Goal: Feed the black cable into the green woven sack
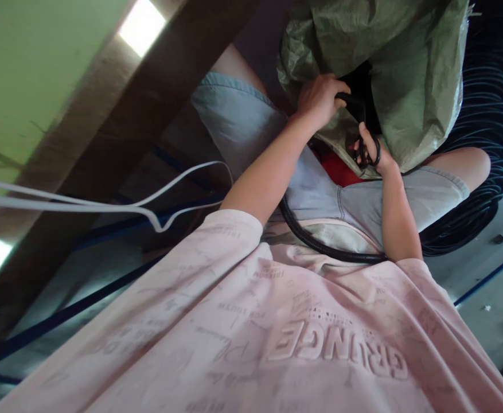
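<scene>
My left hand [320,98] pinches a thin black strip or tube end [351,100] over the mouth of an olive-green woven sack [418,86]. Just below it and to the right, my right hand [380,156] is closed around black-handled scissors [377,150], its fingers at the loops. The scissors' blades are hard to tell from the dark piece and the dark opening behind. That opening sits between my legs, and what lies inside it is too dark to make out. Across my lap, close to my waist, curves a black ribbed hose [328,248].
A large coil of black tubing [487,126] lies to the right of the sack. Something red [339,167] shows under the sack's edge. On the left, white flat cords [105,205] hang beside a dark beam [105,109] and blue bars [105,287].
</scene>
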Motion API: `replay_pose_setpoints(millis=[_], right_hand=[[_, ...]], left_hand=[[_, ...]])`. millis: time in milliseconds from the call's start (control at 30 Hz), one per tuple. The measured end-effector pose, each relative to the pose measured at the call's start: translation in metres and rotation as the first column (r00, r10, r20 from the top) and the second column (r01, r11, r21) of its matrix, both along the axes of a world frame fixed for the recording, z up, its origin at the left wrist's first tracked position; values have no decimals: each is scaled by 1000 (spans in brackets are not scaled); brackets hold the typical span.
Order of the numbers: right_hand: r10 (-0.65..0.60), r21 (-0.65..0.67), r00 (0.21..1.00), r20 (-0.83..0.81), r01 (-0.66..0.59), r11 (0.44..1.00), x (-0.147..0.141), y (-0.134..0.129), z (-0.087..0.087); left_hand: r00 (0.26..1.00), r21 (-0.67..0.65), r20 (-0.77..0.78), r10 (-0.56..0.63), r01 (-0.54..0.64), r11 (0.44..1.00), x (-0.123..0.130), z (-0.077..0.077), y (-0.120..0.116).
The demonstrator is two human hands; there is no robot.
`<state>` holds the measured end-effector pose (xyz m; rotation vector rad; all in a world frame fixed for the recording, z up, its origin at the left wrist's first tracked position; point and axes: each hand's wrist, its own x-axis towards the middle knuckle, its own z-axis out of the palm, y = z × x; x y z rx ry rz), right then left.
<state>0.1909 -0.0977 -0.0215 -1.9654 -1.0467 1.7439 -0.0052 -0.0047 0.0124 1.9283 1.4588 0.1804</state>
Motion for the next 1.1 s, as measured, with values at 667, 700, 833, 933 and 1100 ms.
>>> replay_pose_setpoints(millis=[667,700,833,933,1100], right_hand=[[-15,3,999,-29,15,1000,1,1,9],[-14,8,1000,-26,14,1000,0,1,10],[-11,113,1000,-10,12,994,0,-1,7],[-25,173,998,65,13,985,0,-1,2],[-13,192,994,112,-8,981,0,-1,-6]], left_hand=[[992,99,123,6,-18,995,-6,-1,4],[992,105,127,2,-16,994,-6,-2,4],[983,103,181,8,-27,994,-4,-5,4],[990,66,116,85,-93,993,0,-6,4],[991,27,85,101,-104,994,2,-14,9]])
